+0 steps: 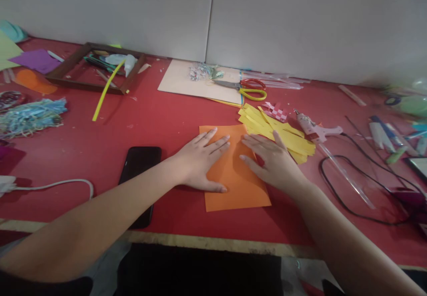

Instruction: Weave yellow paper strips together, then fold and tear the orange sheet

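An orange sheet of paper (238, 189) lies on the red table in front of me. My left hand (196, 160) rests on its left side with the fingers spread. Over its right edge is my right hand (271, 156), fingers stretched out and the thumb tip nearer me; whether it presses on the paper I cannot tell. Just beyond the right hand lies a loose pile of yellow paper strips (283, 134). A black phone (142, 160) sits to the left, partly covered by my left forearm.
Scissors (253, 94) lie on a cream pad (180, 76) near the wall. A pink glue gun (316, 129) with a black cord is at right, pens (383, 134) farther right. At back left stands a brown wooden frame (93, 87); blue tinsel-like strands (36, 116) lie left.
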`<state>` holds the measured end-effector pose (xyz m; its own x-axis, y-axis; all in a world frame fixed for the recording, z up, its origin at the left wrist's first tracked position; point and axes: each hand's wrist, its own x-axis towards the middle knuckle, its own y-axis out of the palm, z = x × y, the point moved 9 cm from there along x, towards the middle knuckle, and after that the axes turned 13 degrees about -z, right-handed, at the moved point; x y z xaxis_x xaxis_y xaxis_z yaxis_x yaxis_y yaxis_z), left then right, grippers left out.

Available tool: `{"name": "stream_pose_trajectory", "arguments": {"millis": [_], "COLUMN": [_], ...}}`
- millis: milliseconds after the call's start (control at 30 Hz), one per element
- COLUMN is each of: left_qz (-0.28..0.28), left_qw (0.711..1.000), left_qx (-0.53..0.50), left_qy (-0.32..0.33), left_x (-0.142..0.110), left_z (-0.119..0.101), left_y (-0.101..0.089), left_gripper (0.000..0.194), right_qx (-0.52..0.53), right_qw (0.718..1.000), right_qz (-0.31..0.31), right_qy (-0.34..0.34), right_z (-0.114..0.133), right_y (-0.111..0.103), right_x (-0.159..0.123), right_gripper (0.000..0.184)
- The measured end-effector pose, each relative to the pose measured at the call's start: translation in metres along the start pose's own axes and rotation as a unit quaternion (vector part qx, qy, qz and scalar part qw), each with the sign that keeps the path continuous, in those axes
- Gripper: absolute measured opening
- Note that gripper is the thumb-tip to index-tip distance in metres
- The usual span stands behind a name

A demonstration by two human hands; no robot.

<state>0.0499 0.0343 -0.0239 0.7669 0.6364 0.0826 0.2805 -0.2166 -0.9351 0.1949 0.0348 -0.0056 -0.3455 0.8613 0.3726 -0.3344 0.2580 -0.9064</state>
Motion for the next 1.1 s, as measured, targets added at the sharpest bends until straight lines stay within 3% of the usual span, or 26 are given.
{"name": "stream_pose_trajectory", "arguments": {"millis": [200, 567, 933, 1100], "left_qz": [0.005, 0.016, 0.001, 0.021], "left_qw": [1.0, 1.0, 1.0, 1.0], "left_qx": [0.0, 0.003, -0.005, 0.004], "left_qy": [-0.001, -0.004, 0.002, -0.005], "left_x": [0.0, 0.0, -0.001, 0.0], "left_z": [-0.001, 0.0, 0.001, 0.0], "left_y": [0.0, -0.001, 0.0, -0.001], "left_gripper": [0.116, 0.117, 0.119, 0.119], "right_qx": [-0.047, -0.072, -0.075, -0.027], "right_qw": [0.999, 0.996, 0.996, 0.998], "right_qz": [0.024, 0.02, 0.012, 0.017], "right_qy": [-0.002, -0.057, -0.038, -0.048], "right_z": [-0.009, -0.027, -0.04, -0.035], "right_y": [0.005, 0.016, -0.001, -0.01], "right_x": [0.003, 0.03, -0.016, -0.043], "right_gripper": [0.053, 0.047, 0.038, 0.032]}}
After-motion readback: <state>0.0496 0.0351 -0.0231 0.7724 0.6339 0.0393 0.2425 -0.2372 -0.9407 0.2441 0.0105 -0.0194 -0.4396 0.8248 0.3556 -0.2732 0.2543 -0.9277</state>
